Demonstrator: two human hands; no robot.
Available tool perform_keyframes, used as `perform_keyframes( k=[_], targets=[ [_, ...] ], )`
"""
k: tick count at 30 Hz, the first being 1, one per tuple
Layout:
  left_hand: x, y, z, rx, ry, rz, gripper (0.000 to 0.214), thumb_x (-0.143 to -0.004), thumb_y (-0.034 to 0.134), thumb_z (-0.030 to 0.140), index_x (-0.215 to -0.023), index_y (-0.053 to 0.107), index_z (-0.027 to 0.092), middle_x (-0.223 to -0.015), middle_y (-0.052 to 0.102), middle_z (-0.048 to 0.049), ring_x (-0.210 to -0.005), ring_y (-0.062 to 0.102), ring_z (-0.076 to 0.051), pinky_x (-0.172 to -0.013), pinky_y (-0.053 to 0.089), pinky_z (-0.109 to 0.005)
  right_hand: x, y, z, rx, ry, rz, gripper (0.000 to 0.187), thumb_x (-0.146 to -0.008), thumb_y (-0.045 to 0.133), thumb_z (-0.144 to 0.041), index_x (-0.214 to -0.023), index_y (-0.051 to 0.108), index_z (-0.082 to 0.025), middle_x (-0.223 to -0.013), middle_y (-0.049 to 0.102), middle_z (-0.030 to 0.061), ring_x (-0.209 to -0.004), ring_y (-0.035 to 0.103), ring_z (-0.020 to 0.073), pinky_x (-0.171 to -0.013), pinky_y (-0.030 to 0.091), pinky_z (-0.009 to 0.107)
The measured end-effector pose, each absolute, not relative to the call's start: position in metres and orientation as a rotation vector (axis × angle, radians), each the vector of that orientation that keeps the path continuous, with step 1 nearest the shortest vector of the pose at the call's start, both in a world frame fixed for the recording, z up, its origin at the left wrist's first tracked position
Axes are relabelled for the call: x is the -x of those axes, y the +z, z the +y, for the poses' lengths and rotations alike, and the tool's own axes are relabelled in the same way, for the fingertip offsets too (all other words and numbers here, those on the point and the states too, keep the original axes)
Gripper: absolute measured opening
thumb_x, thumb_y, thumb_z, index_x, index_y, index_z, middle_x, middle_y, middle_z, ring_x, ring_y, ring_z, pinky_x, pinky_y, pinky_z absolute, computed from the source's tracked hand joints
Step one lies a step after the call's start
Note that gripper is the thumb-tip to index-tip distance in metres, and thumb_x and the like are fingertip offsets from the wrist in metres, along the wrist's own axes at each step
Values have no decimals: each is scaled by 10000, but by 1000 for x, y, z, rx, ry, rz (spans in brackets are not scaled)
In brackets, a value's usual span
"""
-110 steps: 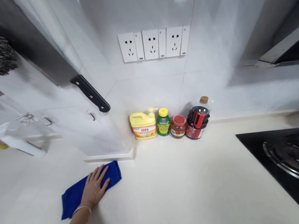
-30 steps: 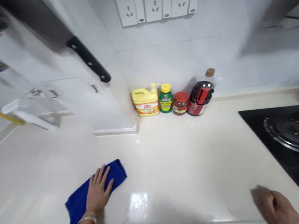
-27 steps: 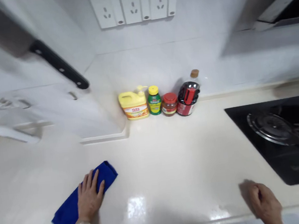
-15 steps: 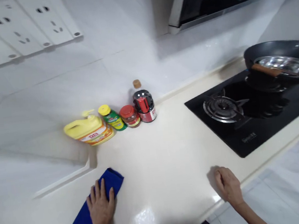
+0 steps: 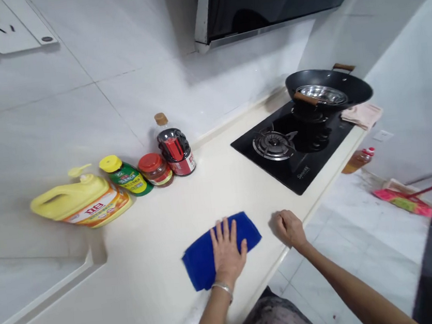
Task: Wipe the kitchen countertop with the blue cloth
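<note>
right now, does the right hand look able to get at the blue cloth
Probably yes: the right hand, though curled shut, is beside the blue cloth, with nothing seen between them. The left hand lies flat on the cloth's middle but leaves the facing end uncovered.

The cream counter (image 5: 146,274) carries a rectangular blue cloth (image 5: 201,261) under the left grip (image 5: 228,254) and, beyond that grip, a yellow plastic jug (image 5: 84,202), yellow-capped green bottle (image 5: 129,181), red-lidded jar (image 5: 156,171), brown-capped dark bottle (image 5: 176,152) and black glass hob (image 5: 300,169).
</note>
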State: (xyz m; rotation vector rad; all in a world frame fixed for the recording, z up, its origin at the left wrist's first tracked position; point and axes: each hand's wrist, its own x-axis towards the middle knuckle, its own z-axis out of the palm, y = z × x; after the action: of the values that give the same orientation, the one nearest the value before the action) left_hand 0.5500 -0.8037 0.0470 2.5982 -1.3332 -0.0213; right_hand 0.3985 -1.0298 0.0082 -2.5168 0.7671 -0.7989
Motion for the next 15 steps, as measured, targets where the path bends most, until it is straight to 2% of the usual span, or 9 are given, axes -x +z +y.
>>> perform_keyframes(
  k=[3, 7, 12, 15],
  targets=[
    [-516, 43, -781, -2405, -45, -1554, 696, -1003, 429, 470, -1623, 193, 263, -1708, 149, -66, -1576, 100, -319, -1275, 207, -586, -401, 7, -1032, 2521, -816, 831, 197, -929, 383, -257, -767, 494, -239, -718, 554, 30, -706, 535, 189, -686, 429, 310],
    [-497, 43, -727, -2308, -12, -1699, 686, -1008, 428, 440, -1625, 156, 315, -1708, 158, -24, -1570, 155, -291, -1250, 290, -563, -405, 14, -1033, 2524, -825, 880, 202, -890, 373, -274, -704, 450, -250, -674, 552, 28, -654, 525, 180, -656, 430, 303],
    [-504, 43, -638, -2313, 144, -1801, 705, -983, 485, 404, -1620, 201, 304, -1682, 254, -19, -1547, 237, -285, -1180, 390, -522, -410, 20, -1031, 2483, -807, 946, 181, -869, 388, -284, -701, 446, -251, -674, 539, 25, -665, 511, 178, -676, 428, 306],
    [-515, 33, -572, -2403, 181, -1679, 734, -965, 486, 316, -1628, 170, 302, -1647, 340, -51, -1526, 291, -297, -1177, 370, -548, -411, 21, -1031, 2463, -786, 990, 173, -858, 402, -260, -690, 437, -250, -678, 522, 19, -680, 496, 173, -703, 424, 304]
  ],
)
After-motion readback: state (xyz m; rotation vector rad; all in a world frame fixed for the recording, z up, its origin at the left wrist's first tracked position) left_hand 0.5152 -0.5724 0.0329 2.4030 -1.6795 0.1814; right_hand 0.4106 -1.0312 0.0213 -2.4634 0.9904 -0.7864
